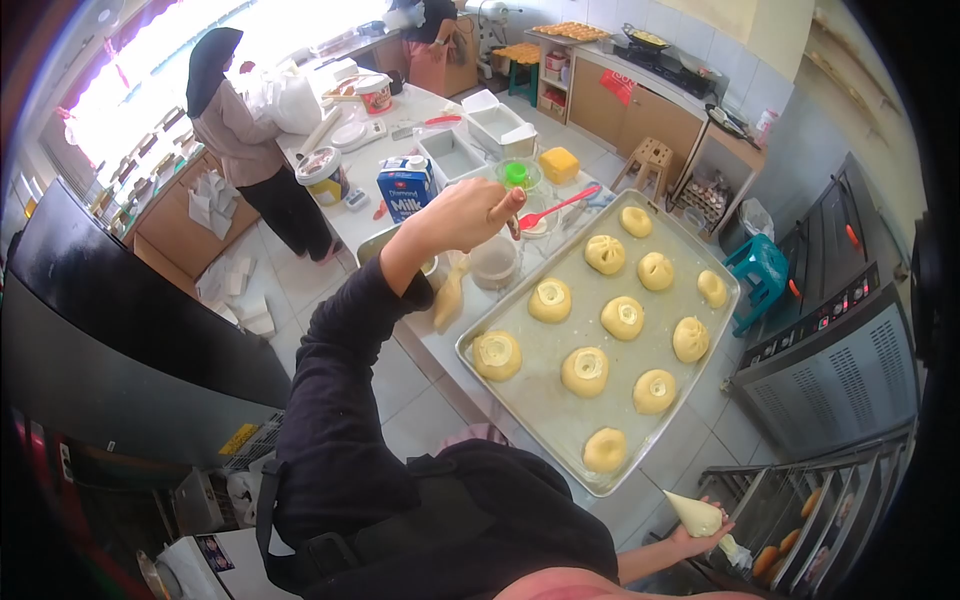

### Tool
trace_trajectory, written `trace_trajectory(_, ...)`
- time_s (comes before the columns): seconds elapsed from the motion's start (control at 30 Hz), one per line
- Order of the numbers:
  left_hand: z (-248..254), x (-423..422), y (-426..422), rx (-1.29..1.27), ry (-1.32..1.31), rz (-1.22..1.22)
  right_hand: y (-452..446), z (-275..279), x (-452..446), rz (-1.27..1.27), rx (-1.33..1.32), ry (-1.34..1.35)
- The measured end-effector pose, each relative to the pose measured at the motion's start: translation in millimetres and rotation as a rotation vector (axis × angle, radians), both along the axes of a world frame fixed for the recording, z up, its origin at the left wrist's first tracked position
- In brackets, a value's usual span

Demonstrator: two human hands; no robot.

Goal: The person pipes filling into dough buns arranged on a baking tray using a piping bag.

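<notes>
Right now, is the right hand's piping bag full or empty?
Not empty: the piping bag bulges, plump and conical. Exact fill: cannot tell.

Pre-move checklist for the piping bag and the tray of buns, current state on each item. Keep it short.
1. Piping bag in hand: ok, the right hand holds it.
2. Bag tip open: cannot tell, too small to see.
3. Left hand empty: cannot tell; something dark shows at its fingers, too small to identify.
4. Buns spaced apart: ok, none touch on the tray.
5. All tops alike: not ok; several show an open pale centre, while others look pleated or nearly plain.
6. Milk carton upright and off the tray: ok.
</notes>
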State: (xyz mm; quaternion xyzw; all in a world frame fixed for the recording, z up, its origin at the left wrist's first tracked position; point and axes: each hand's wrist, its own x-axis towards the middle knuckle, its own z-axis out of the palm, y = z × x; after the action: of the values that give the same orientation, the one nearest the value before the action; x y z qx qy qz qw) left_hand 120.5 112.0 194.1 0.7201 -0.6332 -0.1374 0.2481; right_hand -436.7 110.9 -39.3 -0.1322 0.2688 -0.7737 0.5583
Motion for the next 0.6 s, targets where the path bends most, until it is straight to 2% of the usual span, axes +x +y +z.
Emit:
trace_trajectory(0.1,-8,6,-4,-0.083,-0.229,-0.006,-3,-4,-3,-0.05,0.054,0.02)
trace_trajectory(0.13,-7,4,-2,-0.145,-0.172,-0.039,-3,-6,-3,-0.05,0.057,0.025)
trace_trajectory(0.2,3,2,12,-0.015,-0.111,-0.134,-3,-7,-6,-0.06,0.056,0.038)
trace_trajectory(0.23,20,3,33,-0.107,0.197,-0.476,-5,-8,-6,-0.026,0.023,0.022)
trace_trajectory(0.3,53,-1,64,-0.357,0.389,-1.131,-1,-9,-12,0.039,-0.037,-0.004)
trace_trajectory(0.33,69,-4,80,-0.388,0.488,-1.481,-1,-10,-13,-0.006,-0.016,0.027)
trace_trajectory(0.4,60,2,97,-0.66,0.827,-1.719,-7,-11,-14,-0.105,0.096,0.006)
trace_trajectory(0.43,42,17,104,-0.834,0.982,-1.634,-7,-13,-17,-0.152,0.169,0.005)
trace_trajectory(0.47,21,30,105,-1.001,1.145,-1.522,-5,-17,-20,-0.052,0.049,-0.055)
trace_trajectory(0.57,-54,48,87,-1.289,1.918,-1.454,-1,-15,-15,-0.048,0.028,0.013)
trace_trajectory(0.6,-69,49,89,-1.378,1.961,-1.349,1,-14,-13,-0.107,0.089,0.023)
